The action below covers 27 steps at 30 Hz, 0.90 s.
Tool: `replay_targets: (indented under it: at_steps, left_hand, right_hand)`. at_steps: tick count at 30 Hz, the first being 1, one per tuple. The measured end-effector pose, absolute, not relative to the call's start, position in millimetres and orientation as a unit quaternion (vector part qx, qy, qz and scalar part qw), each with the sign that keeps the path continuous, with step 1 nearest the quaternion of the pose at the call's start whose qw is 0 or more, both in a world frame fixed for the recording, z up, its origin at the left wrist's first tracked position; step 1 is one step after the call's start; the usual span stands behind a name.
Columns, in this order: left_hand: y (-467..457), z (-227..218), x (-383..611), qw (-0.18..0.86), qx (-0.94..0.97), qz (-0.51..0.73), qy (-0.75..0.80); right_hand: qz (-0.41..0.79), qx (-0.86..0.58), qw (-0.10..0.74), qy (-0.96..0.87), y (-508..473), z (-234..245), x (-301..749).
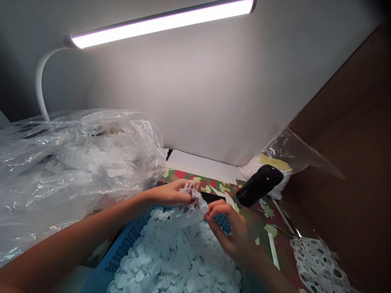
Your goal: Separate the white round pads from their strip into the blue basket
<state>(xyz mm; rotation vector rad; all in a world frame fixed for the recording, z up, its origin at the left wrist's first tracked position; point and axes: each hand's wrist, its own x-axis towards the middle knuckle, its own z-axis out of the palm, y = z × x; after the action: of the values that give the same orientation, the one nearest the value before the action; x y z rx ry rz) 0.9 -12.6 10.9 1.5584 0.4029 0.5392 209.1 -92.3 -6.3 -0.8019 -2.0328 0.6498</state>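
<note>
Right, left hand (177, 194) has a closed grip on perforated white sheet (200, 209) above blue basket (120, 250); right hand (230, 228) pinches its edge. Probably light, floppy, tearable at thin webs; hold edges.

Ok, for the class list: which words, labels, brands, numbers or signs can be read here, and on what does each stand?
No text can be read.
Yellow slip at the bag: any writing is too small to read.
Black object: only small pale marks, none legible.
</note>
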Motion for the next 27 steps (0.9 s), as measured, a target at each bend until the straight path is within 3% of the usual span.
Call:
replay_targets:
  at_steps: [5,11,22,27]
  left_hand:
    - [-10.7,12.4,4.3,0.679,0.650,0.290,0.183]
    - [-11.6,13.3,5.8,0.613,0.667,0.353,0.234]
    - [-17.6,18.0,1.1,0.631,0.712,0.157,0.266]
    - [-17.8,16.2,0.9,0.636,0.711,0.152,0.260]
  right_hand:
    - [0.237,-0.306,0.419,-0.821,-92.0,-3.1,209.5]
    - [0.228,-0.303,0.415,-0.827,-90.8,-4.6,209.7]
    - [0.223,-0.349,0.443,-0.795,-89.0,0.7,208.8]
    - [0.197,-0.364,0.440,-0.797,-89.6,3.3,208.0]
